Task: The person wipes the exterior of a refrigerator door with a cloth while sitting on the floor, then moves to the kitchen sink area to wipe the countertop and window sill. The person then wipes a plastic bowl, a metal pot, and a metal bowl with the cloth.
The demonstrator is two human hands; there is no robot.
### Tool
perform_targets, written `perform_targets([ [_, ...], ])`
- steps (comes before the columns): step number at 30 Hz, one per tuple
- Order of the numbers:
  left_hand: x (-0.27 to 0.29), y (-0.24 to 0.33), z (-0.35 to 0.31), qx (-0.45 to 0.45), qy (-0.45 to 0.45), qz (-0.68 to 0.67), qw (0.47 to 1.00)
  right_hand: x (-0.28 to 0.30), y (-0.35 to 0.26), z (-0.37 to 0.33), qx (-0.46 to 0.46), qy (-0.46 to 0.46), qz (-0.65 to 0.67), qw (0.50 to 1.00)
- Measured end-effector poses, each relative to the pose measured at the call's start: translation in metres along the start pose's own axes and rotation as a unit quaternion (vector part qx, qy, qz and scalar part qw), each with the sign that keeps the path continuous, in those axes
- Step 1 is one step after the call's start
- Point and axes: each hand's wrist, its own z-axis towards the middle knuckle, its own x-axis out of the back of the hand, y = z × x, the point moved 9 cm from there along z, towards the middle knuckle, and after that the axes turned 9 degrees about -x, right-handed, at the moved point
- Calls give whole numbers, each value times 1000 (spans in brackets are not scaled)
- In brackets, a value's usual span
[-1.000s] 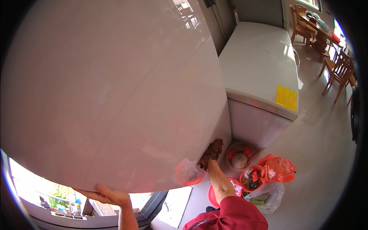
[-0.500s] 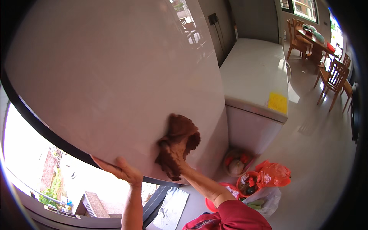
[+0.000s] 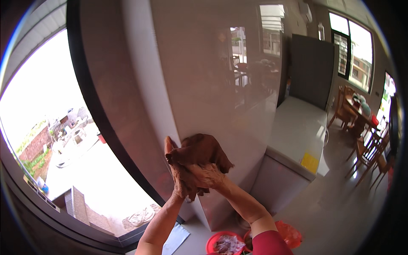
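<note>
A brown cloth [image 3: 208, 149] is bunched at the vertical edge of a tall, glossy beige panel [image 3: 212, 102]. My right hand [image 3: 208, 175] grips the cloth from below, its fingers partly covered by the folds. Close beside it, my left hand [image 3: 177, 175] meets the cloth's left side, with one finger pointing up along the panel's pale side strip [image 3: 159, 85]. The cloth hides most of the left fingers. Both forearms reach up from the lower edge, almost touching at the hands.
A white chest freezer [image 3: 297, 123] with a yellow label stands right of the panel. Below are a red basin [image 3: 223, 243] and an orange plastic bag [image 3: 289, 233]. A dark-framed opening [image 3: 106, 136] lies to the left. Wooden chairs [image 3: 365, 148] surround a far-right table.
My view has swung left and up. The cloth has gone from the panel's face to its side edge, and my left hand has left the panel's lower edge to join the right at the cloth.
</note>
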Motion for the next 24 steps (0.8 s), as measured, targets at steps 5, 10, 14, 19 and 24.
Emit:
perform_targets([
  [5,13,39,-17,-245,-177,172,938,-92,-45,54,-3,-105,-854,509],
  [10,26,55,-5,-196,-80,111,971,-126,-60,115,-79,-65,-966,235],
  [14,11,67,14,-169,-11,21,985,-90,-48,136,-106,-60,-985,124],
  [19,12,60,-29,-203,-87,301,928,-30,-10,172,159,-89,-929,-322],
  [24,34,17,-74,-92,-114,281,949,38,30,185,140,-41,-957,-250],
])
